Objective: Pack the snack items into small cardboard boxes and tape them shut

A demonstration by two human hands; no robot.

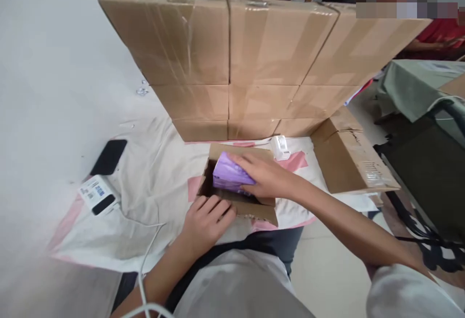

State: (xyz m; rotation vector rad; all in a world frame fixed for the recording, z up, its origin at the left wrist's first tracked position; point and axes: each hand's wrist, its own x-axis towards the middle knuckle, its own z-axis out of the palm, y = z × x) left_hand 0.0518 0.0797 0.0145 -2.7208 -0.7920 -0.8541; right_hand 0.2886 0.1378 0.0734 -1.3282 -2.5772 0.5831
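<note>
A small open cardboard box (254, 210) sits in front of me on the cloth. My right hand (267, 175) grips a purple packet (230, 175), held tilted at the mouth of this box, partly inside it. Its fingers wrap over the packet's top and right end; print on the packet is too small to read. My left hand (210, 219) curls its fingers over the box's near wall and holds on to it. Just beyond the box stands a white tape dispenser (280, 147).
A wall of taped cardboard cartons (265, 52) rises behind the box. An open carton (337, 158) lies to the right. On the left are a black phone (109, 157) and a white device (96, 193) with a cable. A person in red sits at the far right.
</note>
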